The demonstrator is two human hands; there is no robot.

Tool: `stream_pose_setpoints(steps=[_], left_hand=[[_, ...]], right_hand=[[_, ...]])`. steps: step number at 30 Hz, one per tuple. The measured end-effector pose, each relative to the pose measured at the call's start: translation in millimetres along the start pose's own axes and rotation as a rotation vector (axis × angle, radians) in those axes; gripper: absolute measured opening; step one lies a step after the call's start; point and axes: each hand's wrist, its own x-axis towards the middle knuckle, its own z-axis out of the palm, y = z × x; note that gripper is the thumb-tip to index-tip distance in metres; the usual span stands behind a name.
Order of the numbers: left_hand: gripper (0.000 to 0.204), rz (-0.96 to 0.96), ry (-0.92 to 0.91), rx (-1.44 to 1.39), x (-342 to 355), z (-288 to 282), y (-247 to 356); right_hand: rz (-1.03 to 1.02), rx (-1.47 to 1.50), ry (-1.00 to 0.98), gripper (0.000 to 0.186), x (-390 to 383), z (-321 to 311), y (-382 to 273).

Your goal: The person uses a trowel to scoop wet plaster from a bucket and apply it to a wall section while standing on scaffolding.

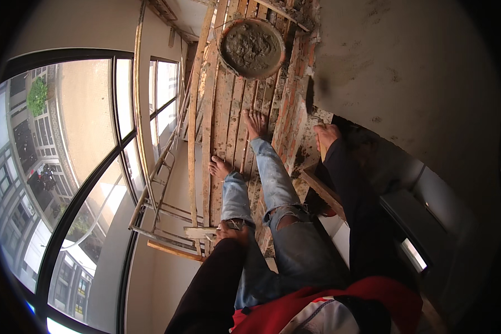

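My right hand (327, 135) is closed around the handle of a trowel. Its grey blade (308, 96) stands edge-on beside the plastered wall (384, 67). Low beside my knee, my left hand (232, 232) is closed on a small pale wooden piece, which looks like a float (199, 232); the grip is partly hidden by my fingers. Ahead of my bare feet sits a round orange-rimmed bucket (251, 49) of wet grey mortar, out of reach of both hands at this moment.
I stand on a raised platform of wooden planks (222, 111) spattered with mortar. Bamboo or metal scaffold rails (160, 189) run along its left side, before large dark-framed windows (86, 211). A wooden beam (323, 192) lies under my right arm, by a dark opening.
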Motion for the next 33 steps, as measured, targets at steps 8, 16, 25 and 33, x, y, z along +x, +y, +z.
stream_pose_setpoints(steps=[8, 16, 25, 33], left_hand=[[0.084, 0.082, -0.001, 0.046, -3, -5, -20], [0.074, 0.114, 0.002, 0.133, -9, 0, -15], [0.078, 0.121, -0.049, 0.163, -22, -5, 7], [0.081, 0.061, -0.005, 0.105, -18, 11, 19]], right_hand=[[-0.382, 0.279, 0.147, 0.019, -12, -24, 32], [0.070, 0.056, 0.170, 0.024, 202, 48, 36], [-0.271, -0.033, 0.391, 0.026, 143, -9, 44], [-0.523, -0.133, 0.680, 0.034, 6, -30, 35]])
